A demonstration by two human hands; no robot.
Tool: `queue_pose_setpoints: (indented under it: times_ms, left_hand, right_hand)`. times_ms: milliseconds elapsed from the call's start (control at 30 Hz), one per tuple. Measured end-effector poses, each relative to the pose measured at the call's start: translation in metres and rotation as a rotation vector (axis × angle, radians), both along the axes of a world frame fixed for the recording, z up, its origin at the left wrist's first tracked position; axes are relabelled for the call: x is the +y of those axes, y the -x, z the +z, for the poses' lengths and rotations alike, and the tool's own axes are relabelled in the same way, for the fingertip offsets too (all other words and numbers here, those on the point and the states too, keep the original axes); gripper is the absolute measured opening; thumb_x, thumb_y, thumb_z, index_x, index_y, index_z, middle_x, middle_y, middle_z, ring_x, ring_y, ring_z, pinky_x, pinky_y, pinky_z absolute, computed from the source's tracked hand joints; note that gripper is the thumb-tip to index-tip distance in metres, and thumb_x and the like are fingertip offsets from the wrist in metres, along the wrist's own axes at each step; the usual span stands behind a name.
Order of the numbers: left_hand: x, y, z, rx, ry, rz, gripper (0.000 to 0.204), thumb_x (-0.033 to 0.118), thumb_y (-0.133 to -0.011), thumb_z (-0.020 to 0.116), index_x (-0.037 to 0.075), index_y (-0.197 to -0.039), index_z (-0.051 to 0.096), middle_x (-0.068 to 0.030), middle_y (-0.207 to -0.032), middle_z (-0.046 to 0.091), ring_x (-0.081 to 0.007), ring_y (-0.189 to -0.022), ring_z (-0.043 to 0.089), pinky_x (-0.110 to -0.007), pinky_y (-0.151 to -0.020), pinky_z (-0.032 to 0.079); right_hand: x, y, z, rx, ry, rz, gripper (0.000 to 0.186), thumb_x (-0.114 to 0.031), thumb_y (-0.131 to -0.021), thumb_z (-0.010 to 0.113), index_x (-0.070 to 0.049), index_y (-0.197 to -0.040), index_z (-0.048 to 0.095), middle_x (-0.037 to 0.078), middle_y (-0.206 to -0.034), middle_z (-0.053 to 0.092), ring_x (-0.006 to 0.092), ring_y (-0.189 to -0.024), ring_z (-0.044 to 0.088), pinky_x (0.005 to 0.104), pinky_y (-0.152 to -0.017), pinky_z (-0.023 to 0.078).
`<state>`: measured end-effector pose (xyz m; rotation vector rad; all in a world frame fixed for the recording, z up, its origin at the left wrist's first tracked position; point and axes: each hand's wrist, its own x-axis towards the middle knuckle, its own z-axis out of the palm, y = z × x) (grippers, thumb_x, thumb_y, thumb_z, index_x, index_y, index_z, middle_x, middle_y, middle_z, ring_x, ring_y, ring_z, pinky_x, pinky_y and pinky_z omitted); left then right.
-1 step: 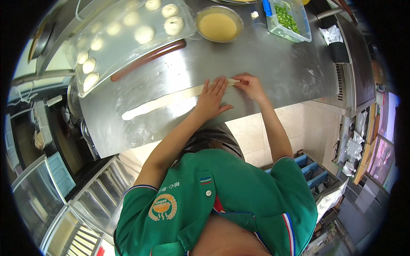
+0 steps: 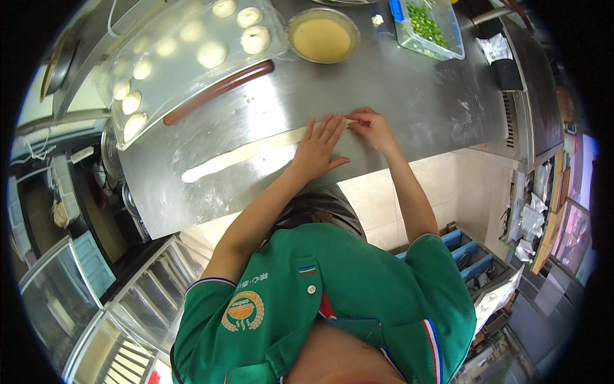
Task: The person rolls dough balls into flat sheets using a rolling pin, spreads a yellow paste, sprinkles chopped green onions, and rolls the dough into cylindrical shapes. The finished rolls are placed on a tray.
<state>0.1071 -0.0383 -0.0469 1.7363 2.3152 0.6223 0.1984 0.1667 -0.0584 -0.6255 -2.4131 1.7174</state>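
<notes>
A long, flat strip of pale dough (image 2: 246, 152) lies on the steel table, slanting from lower left up to the right. My left hand (image 2: 320, 146) rests flat across it near its right part, with fingers stretched and thumb apart. Just to the right, my right hand (image 2: 373, 128) has its fingers pinched on the strip's right end. A short bit of dough shows between the two hands; the rest there is hidden under my left fingers. Beyond the strip lies a brown rolling pin (image 2: 217, 93), apart from both hands.
A tray (image 2: 142, 133) with several round dough pieces (image 2: 212, 55) under clear film sits at the far left. A metal bowl (image 2: 355, 43) of yellow liquid and a clear tub (image 2: 453, 52) of chopped greens stand at the back. The steel table's (image 2: 185, 211) front edge is near my waist.
Both hands keep their places on the dough. The table items sit slightly further left in the picture, as the view has shifted a little.
</notes>
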Motion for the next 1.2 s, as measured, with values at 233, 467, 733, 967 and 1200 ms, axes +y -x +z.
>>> queue_pose_setpoints:
  times_ms: [233, 467, 733, 967, 1200]
  left_hand:
    - [0.023, 0.001, 0.001, 0.106, 0.102, -0.096, 0.098, 0.064, -0.080, 0.064, 0.003, -0.150, 0.034, -0.0113, -0.157, 0.032, -0.0296, -0.146, 0.029, -0.059, -0.117, 0.018]
    - [0.031, -0.004, -0.001, 0.111, 0.141, -0.049, 0.100, 0.062, -0.076, 0.069, 0.003, -0.150, 0.035, -0.0104, -0.152, 0.037, -0.0316, -0.142, 0.033, -0.064, -0.115, 0.017]
    - [0.051, -0.017, 0.008, 0.000, 0.086, -0.105, 0.086, 0.051, -0.083, 0.067, 0.004, -0.149, 0.037, -0.0087, -0.158, 0.032, -0.0289, -0.145, 0.029, -0.062, -0.117, 0.017]
    - [-0.055, 0.040, 0.038, -0.235, -0.072, 0.098, 0.080, 0.029, -0.079, 0.078, 0.009, -0.147, 0.040, -0.0144, -0.157, 0.034, -0.0335, -0.145, 0.031, -0.055, -0.119, 0.022]
    - [-0.280, 0.078, 0.010, 0.081, 0.079, 0.668, 0.090, 0.032, -0.082, 0.074, 0.008, -0.155, 0.027, -0.0183, -0.160, 0.025, -0.0411, -0.147, 0.023, -0.060, -0.118, 0.016]
  right_hand:
    - [-0.002, 0.002, 0.019, -0.104, -0.096, -0.073, 0.016, -0.009, -0.085, 0.070, -0.002, -0.099, 0.073, 0.013, -0.096, 0.069, 0.0241, -0.079, 0.067, 0.0342, -0.074, 0.054]
    - [0.076, 0.006, -0.023, -0.074, -0.900, -0.087, 0.012, -0.005, -0.086, 0.066, -0.002, -0.097, 0.071, 0.017, -0.089, 0.067, 0.0350, -0.075, 0.064, 0.0434, -0.068, 0.053]
    - [0.178, 0.165, 0.018, 0.449, -0.852, -0.494, 0.021, -0.003, -0.085, 0.066, -0.004, -0.105, 0.070, 0.016, -0.106, 0.064, 0.0345, -0.093, 0.063, 0.0400, -0.080, 0.052]
    - [0.125, 0.122, -0.018, 0.403, -0.921, -0.406, 0.043, -0.005, -0.083, 0.059, -0.003, -0.126, 0.058, 0.023, -0.129, 0.055, 0.0407, -0.120, 0.049, 0.0527, -0.100, 0.039]
    - [-0.045, 0.127, 0.024, 0.399, -0.744, -0.080, 0.032, -0.002, -0.084, 0.059, -0.001, -0.116, 0.060, 0.022, -0.117, 0.060, 0.0406, -0.107, 0.058, 0.0463, -0.092, 0.048]
